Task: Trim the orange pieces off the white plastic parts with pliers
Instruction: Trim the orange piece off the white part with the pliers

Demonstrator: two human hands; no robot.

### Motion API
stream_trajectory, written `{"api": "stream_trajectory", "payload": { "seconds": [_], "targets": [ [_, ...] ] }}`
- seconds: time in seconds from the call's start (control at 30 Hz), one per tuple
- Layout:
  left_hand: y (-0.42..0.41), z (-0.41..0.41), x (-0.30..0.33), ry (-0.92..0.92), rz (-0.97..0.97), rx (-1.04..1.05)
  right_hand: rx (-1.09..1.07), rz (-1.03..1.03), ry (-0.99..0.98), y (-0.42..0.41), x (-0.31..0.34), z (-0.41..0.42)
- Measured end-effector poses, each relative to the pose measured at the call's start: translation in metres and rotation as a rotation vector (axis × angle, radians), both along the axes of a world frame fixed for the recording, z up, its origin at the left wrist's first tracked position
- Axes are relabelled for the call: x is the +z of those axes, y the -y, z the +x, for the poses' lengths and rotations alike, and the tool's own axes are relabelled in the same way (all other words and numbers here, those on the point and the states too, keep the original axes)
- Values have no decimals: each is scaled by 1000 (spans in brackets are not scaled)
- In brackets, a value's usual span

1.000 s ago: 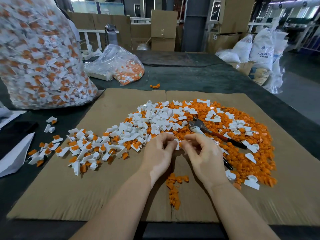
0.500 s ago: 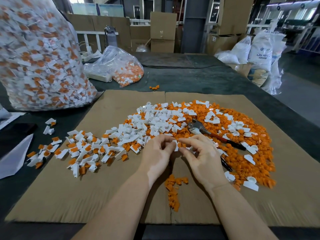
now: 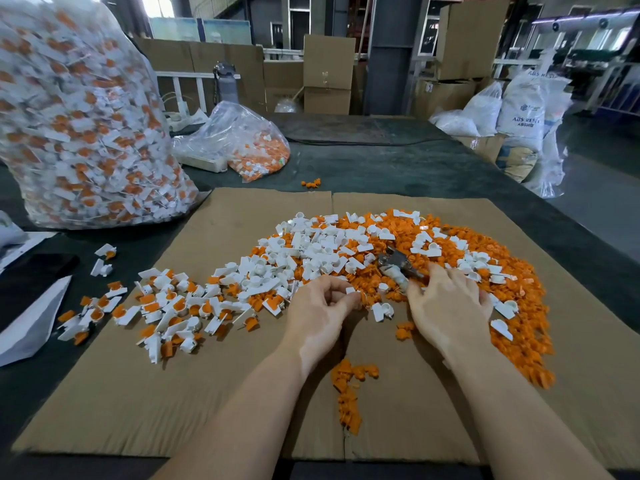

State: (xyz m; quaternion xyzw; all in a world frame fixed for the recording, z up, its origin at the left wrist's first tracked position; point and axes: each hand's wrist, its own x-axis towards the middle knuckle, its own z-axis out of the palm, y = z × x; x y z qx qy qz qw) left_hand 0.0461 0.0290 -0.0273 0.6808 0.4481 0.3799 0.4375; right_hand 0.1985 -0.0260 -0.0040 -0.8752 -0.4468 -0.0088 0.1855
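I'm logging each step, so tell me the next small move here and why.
Probably the right hand should curl round the pliers and lift them. It lies spread over their handles among the orange scraps, while the left hand pinches a small white part, seemingly ready for trimming.

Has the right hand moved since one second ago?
Yes. The right hand left the left hand and went right, onto the pliers lying in the orange pile.

Both forearms are bare to the frame's lower edge, and the left hand (image 3: 320, 306) and right hand (image 3: 450, 306) are ungloved.
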Motion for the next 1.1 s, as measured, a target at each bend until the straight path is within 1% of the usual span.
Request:
{"api": "stream_trajectory", "payload": {
  "seconds": [0.07, 0.17, 0.37, 0.63, 0.77, 0.93, 1.0, 1.1],
  "targets": [
    [0, 0, 1, 2, -2, 0, 14, -168, -27, -4, 4, 6],
    [-1, 0, 1, -5, 7, -11, 39, -281, -5, -9, 7, 9],
    [-2, 0, 2, 12, -2, -19, 34, -244, 73, -12, 8, 8],
    [-3, 0, 3, 73, -65, -14, 46, -192, 81, -12, 15, 9],
    [-5, 0, 6, 129, -128, -7, 73, -134, -21, -11, 19, 11],
    [-10, 4, 18, 352, -312, 51, 241, -58, -97, -5, 34, 10],
    [-14, 6, 24, 379, -329, 50, 341, -11, -205, 0, 43, 5],
    [-20, 9, 31, 413, -369, 81, 447, -31, -476, 7, 55, -2]
  ]
}}
